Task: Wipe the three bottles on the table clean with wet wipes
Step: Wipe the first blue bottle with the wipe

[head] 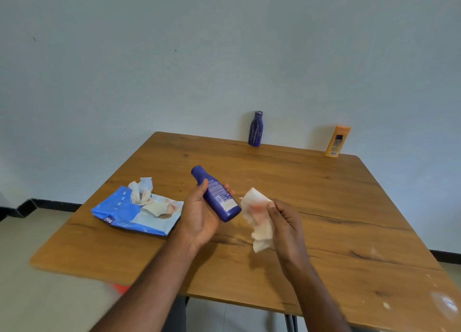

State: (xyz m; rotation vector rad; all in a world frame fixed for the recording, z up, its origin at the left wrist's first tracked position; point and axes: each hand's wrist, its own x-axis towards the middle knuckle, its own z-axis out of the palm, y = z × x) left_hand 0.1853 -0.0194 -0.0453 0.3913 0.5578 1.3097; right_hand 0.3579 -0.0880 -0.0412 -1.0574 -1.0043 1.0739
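Observation:
My left hand [199,215] holds a dark blue bottle [216,194] tilted above the middle of the wooden table [336,207], cap end pointing away to the left. Just right of it, my right hand [284,219] grips a crumpled white wet wipe [257,212] with a pink stain; the wipe is a little apart from the bottle's base. A second dark blue bottle [255,129] stands upright at the table's far edge against the wall. An orange bottle [336,141] stands at the far right, leaning slightly.
A blue wet-wipe pack [119,213] lies on the table's left part, with used crumpled wipes [143,192] on top of it. The wall runs right behind the far edge. Something red shows under the table's near-left edge [119,288].

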